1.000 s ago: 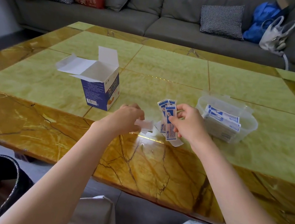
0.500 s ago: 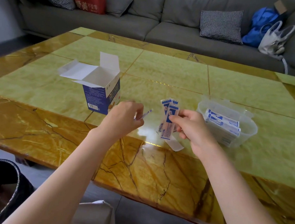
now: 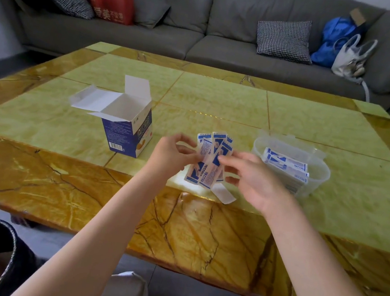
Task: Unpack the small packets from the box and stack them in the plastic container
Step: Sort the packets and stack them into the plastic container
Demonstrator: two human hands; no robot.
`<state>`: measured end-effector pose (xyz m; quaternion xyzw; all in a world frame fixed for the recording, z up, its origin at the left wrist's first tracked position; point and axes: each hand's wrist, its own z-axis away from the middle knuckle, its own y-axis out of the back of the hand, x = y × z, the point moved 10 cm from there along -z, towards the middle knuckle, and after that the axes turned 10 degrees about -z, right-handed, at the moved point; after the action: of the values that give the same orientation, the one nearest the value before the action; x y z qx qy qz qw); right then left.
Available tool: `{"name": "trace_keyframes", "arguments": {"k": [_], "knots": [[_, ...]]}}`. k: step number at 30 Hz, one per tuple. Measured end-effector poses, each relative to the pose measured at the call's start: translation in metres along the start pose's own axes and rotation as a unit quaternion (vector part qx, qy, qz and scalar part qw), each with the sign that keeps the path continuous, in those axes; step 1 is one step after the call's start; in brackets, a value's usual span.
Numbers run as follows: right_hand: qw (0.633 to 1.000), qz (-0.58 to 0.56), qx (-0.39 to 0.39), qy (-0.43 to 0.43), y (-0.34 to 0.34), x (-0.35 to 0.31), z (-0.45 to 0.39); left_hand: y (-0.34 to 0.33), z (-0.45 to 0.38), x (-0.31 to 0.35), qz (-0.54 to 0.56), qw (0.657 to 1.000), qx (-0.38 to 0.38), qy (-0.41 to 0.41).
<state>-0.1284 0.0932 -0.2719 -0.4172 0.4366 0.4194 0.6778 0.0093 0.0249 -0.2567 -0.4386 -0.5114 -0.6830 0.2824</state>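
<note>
While sitting at the yellow marble table (image 3: 219, 97), you are pinching a fanned bunch of small packets (image 3: 209, 160) between both hands, the left hand (image 3: 172, 153) gripping their left edge and the right hand (image 3: 251, 176) gripping their right. One white packet (image 3: 224, 193) is lying flat on the table just below them. More packets are lying stacked in the plastic container (image 3: 317, 176) beside your right hand, while the opened box (image 3: 128, 128) is standing upright to your left.
</note>
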Motion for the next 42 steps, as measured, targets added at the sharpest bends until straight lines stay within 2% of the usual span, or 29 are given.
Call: {"name": "trace_keyframes", "arguments": {"k": [3,8,11,13,16,18,21,23,25,28,30,32,33,35,36,39,41,42], "knots": [[0.999,-0.033,-0.041,-0.007,-0.013,0.003,0.001,-0.006,0.001,-0.002,0.032,0.999,-0.001,0.025],[0.995,0.08,0.009,0.066,-0.005,-0.01,0.0,-0.01,0.004,0.007,-0.043,0.999,-0.01,0.002],[0.991,0.081,0.033,0.101,-0.001,-0.019,0.002,-0.014,0.005,0.01,-0.093,0.995,-0.029,-0.011],[0.987,0.056,0.086,0.126,0.012,-0.026,0.003,-0.011,0.005,0.006,-0.039,0.999,-0.029,0.006],[0.976,-0.058,0.158,0.14,0.033,-0.029,0.005,-0.003,0.005,-0.004,0.084,0.995,-0.013,0.042],[0.967,-0.121,0.173,0.141,0.037,-0.026,0.006,-0.005,0.004,-0.009,0.131,0.989,-0.022,0.066],[0.963,-0.119,0.187,0.151,0.034,-0.023,0.006,-0.018,0.007,-0.005,0.182,0.978,-0.076,0.074],[0.962,-0.087,0.204,0.157,0.034,-0.022,0.005,-0.024,0.01,0.002,0.225,0.966,-0.108,0.067],[0.967,-0.047,0.202,0.15,0.033,-0.021,0.002,-0.024,0.01,0.003,0.237,0.963,-0.109,0.067],[0.97,0.043,0.185,0.152,0.029,-0.026,0.002,-0.009,0.001,-0.006,0.142,0.987,-0.043,0.057],[0.939,0.159,0.191,0.236,0.027,-0.052,0.012,0.006,-0.005,-0.009,0.024,0.999,0.011,0.034],[0.879,0.311,0.15,0.329,0.007,-0.078,0.023,0.014,-0.005,0.0,-0.108,0.994,0.031,-0.015],[0.849,0.387,0.108,0.344,-0.007,-0.08,0.024,0.012,-0.002,0.006,-0.143,0.989,0.022,-0.038],[0.795,0.52,0.033,0.311,-0.026,-0.063,0.018,-0.002,0.004,0.019,-0.163,0.983,-0.022,-0.086],[0.787,0.548,0.01,0.282,-0.029,-0.054,0.015,-0.01,0.007,0.026,-0.165,0.979,-0.047,-0.11],[0.826,0.504,-0.019,0.251,-0.027,-0.046,0.016,-0.028,0.011,0.034,-0.142,0.976,-0.101,-0.129],[0.804,0.527,-0.004,0.276,-0.022,-0.05,0.019,-0.039,0.01,0.029,-0.133,0.975,-0.133,-0.122],[0.786,0.548,0.006,0.284,-0.018,-0.05,0.02,-0.043,0.007,0.026,-0.173,0.967,-0.136,-0.131]]}}
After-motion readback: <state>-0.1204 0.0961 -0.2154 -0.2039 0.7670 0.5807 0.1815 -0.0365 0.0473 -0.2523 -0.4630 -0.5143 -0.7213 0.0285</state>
